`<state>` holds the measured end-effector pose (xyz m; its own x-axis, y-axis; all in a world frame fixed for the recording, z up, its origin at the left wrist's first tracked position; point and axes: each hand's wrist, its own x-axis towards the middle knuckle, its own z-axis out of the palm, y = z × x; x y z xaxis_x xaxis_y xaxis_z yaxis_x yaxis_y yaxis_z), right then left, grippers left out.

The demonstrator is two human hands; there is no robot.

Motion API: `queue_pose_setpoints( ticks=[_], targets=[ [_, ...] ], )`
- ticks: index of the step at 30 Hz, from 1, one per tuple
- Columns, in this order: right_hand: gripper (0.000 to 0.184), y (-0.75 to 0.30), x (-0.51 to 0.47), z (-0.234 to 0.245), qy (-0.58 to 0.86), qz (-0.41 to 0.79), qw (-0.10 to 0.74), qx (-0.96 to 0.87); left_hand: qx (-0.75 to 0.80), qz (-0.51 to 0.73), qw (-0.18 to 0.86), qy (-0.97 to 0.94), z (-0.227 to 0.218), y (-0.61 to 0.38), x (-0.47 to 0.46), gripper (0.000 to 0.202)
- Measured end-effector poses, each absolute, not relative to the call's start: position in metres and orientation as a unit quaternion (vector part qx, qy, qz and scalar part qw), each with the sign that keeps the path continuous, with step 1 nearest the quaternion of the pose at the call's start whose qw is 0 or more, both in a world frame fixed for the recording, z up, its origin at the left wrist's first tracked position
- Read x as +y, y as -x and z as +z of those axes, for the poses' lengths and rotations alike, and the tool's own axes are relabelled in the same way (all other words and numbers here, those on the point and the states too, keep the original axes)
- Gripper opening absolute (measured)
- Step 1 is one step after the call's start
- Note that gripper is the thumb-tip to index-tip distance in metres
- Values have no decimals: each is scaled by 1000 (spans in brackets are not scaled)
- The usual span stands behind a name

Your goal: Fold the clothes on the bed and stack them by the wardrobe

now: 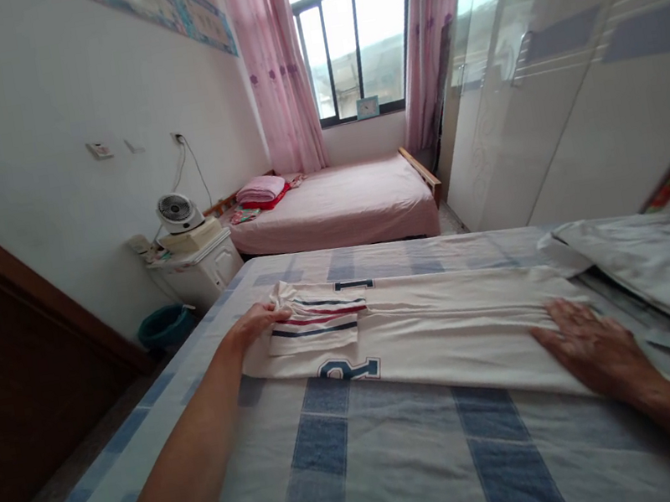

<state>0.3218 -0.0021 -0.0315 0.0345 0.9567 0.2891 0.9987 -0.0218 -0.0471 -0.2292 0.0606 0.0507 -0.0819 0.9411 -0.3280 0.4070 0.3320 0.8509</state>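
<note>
A white T-shirt (447, 314) lies folded lengthwise into a long strip across the bed, with parts of dark blue letters showing at its edges. A sleeve with navy and red stripes (314, 322) lies over its left part. My left hand (262, 318) pinches the shirt's cloth at the left end, thumb and fingers closed on it. At the other end my right hand (597, 341) rests flat on the shirt, fingers stretched out and palm down.
The shirt lies on a bed with a blue and white checked sheet (400, 461). More white clothing (667, 258) is heaped at the right. Beyond are a pink bed (358, 196), a small fan (178, 212) on a white cabinet (204, 267), a bin (166, 327) and a glossy wardrobe (555, 114).
</note>
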Motion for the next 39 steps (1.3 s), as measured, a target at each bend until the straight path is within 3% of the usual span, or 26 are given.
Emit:
queue_pose_setpoints(
  ticks=[3, 10, 15, 21, 33, 39],
  targets=[
    [51, -298, -2, -18, 667, -107, 74, -734, 658, 308, 490, -481, 47, 235, 64, 42],
    [62, -171, 29, 22, 574, -52, 132, -806, 658, 270, 539, -451, 43, 242, 67, 49],
    [62, -111, 65, 17, 584, -11, 126, -802, 620, 298, 582, -433, 40, 244, 64, 46],
    [61, -99, 83, 1, 579, 47, 71, -811, 524, 378, 649, -402, 47, 236, 57, 43],
    [59, -85, 106, 3, 622, 39, 63, -779, 377, 466, 720, -349, 76, 198, 45, 47],
    [57, -86, 80, 0, 610, 12, 87, -787, 353, 493, 726, -324, 95, 171, 41, 39]
  ],
)
